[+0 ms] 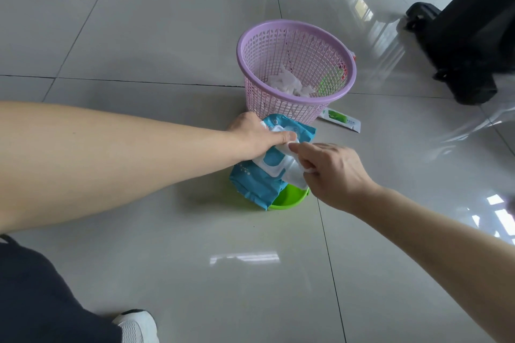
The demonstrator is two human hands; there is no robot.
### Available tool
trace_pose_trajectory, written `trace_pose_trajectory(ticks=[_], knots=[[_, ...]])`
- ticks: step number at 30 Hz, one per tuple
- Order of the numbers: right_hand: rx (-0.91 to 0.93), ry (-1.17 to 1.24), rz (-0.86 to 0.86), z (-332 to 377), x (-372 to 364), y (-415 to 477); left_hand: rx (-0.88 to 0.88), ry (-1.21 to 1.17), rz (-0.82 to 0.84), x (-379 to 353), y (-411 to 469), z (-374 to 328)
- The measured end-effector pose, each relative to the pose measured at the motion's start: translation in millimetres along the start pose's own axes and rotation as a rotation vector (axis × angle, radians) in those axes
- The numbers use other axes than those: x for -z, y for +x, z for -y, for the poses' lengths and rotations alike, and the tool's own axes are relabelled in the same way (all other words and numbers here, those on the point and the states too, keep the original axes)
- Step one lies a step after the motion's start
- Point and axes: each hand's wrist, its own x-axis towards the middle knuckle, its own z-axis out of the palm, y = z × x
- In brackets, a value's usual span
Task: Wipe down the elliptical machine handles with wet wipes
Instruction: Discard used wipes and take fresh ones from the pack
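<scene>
green bowl (289,199) mostly under wipes pack (250,184), black base (473,64), perhaps machine's, cropped

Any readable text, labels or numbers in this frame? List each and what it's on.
Green-and-white packet on the floor: printed lines, too small and blurred to read.
Blue wet wipes pack: small white marks, illegible; left hand grips it and right hand pinches a wet wipe over its top.
Pink basket: no text.
Nothing quotable.
</scene>
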Motion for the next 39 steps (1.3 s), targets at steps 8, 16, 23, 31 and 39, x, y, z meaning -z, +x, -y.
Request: trace_pose_trajectory(ticks=[8,16,23,31,39], knots=[[0.010,-0.053,0.158,-2.7,-0.5,0.7,0.011,0.057,0.068,0.6,2.1,-4.2],[-0.263,0.214,-0.213,-2.8,3.9,2.9,0.021,0.067,0.098,0.4,4.6,1.2],[-0.486,0.418,-0.196,1.3,9.2,15.4,-0.113,0.243,0.191,-0.7,-8.6,-8.3],[-0.561,0.561,-0.316,10.7,8.8,20.2,-0.105,0.289,0.044,-11.3,-6.9,-9.1],[-0.645,0.624,-0.186,9.1,6.9,20.5,-0.097,0.164,-0.050,-13.6,-2.2,-10.5]])
